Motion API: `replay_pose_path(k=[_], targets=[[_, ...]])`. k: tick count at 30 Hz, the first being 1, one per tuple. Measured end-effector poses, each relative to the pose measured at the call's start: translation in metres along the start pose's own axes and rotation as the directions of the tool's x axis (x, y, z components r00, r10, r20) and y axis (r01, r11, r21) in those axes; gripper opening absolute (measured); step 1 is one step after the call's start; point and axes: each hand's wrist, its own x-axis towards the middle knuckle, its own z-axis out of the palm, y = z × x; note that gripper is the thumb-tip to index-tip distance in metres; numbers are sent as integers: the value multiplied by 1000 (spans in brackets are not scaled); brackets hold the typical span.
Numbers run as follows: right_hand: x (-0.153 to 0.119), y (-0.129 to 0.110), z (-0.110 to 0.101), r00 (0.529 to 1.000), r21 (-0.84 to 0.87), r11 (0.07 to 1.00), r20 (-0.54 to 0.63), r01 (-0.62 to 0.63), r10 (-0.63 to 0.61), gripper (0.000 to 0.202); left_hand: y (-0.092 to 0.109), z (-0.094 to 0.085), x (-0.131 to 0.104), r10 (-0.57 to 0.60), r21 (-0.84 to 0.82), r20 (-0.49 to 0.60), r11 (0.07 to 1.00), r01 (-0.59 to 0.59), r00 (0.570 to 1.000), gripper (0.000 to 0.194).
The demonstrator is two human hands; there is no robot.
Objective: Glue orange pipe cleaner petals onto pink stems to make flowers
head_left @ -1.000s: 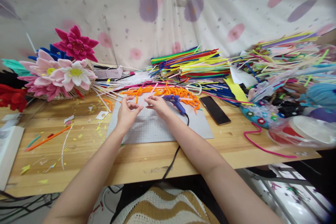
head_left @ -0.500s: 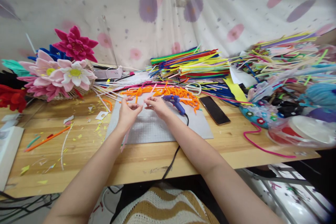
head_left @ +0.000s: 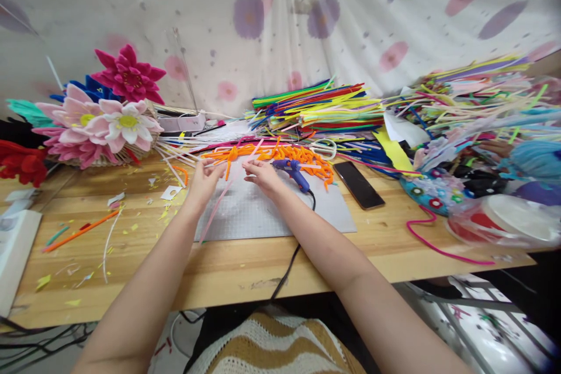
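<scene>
My right hand (head_left: 260,178) pinches a long pale pink pipe cleaner (head_left: 219,203) over the grey cutting mat (head_left: 272,225). The stem slants from behind my fingers down toward the mat's front left edge. To the left, my left hand (head_left: 205,181) is apart from the stem, its fingers loosely curled with a gap between them and nothing visible in them. Orange fuzzy pipe-cleaner pieces (head_left: 315,160) lie heaped along the back of the mat. A blue glue gun (head_left: 295,174) rests just right of my right hand, its black cord running off the table's front.
A black phone (head_left: 358,184) lies right of the mat. Bundled coloured pipe cleaners (head_left: 324,105) line the back. Fuzzy flowers (head_left: 127,123) stand at the left, above scattered scraps. A plastic-wrapped tub (head_left: 508,219) and a magenta stem (head_left: 438,245) are at the right.
My left hand has moved left, away from my right hand. The pink pipe cleaner now shows along its length between them, while my right hand stays nearly in place.
</scene>
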Motion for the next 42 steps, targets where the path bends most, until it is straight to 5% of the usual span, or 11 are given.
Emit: replay_pose_path(k=[4,6,11,14,16,21,28,33,42], targets=[[1,-1,1,1000,-6,1000,8,-4,4,28,10,-24,10,76,-26,-170,996,-82,982,22],[1,-1,1,1000,3,1000,-1,-7,7,27,15,-32,9,117,-28,-154,992,-123,981,20],[10,-4,8,993,107,994,-116,24,-11,27,19,-29,-12,93,-47,57,995,-90,994,22],[13,-4,15,988,150,986,-147,78,-56,28,11,-17,-24,-149,-44,241,985,165,959,21],[12,-3,18,988,140,984,-121,107,-90,29,3,-12,-26,-240,-213,195,936,280,951,21],[3,5,15,991,-31,991,-39,127,-129,29,-7,-13,-17,-260,-608,55,757,239,964,16],[-4,8,4,996,-310,948,61,78,-63,33,-6,-15,-13,-303,-599,8,761,247,953,15],[-8,11,-5,999,-319,947,31,-30,42,23,1,-22,-8,-287,-628,-64,756,185,956,17],[-17,17,-18,999,-350,936,22,29,-23,25,1,-32,1,-210,-621,-178,782,56,961,13]])
